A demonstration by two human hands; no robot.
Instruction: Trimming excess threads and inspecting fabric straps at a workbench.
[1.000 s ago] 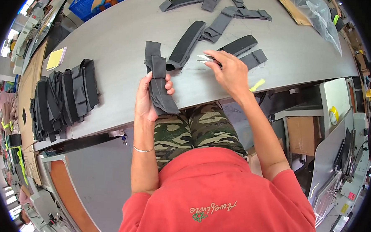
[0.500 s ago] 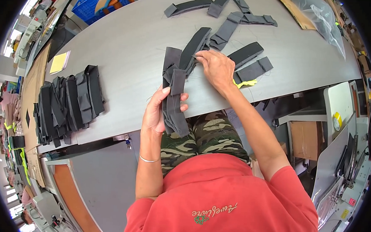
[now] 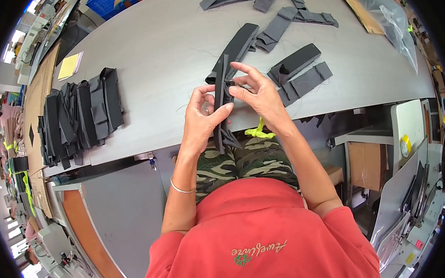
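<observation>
My left hand (image 3: 201, 119) pinches a dark grey fabric strip (image 3: 221, 101) between thumb and fingers, above the table's near edge. The strip is turned edge-on, its lower end hanging over my lap. At its right side my right hand (image 3: 265, 98) closes thumb and a bent finger on a folded part, with the index finger stretched out. Beyond the hands lies a longer dark band (image 3: 240, 42) on the table. A bright yellow-green strip (image 3: 259, 130) hangs below my right hand; what it is fastened to is hidden.
Several similar bands lie at right (image 3: 306, 83) and far back (image 3: 277, 26) on the grey table (image 3: 156, 60). At left is a row of dark fabric pieces (image 3: 83, 116), with a yellow paper pad (image 3: 70, 65) behind. Clear plastic (image 3: 389, 22) lies far right.
The held strip has turned from flat to edge-on. My right hand has come left and down onto it from the band beyond. The yellow-green strip has shifted left and nearer.
</observation>
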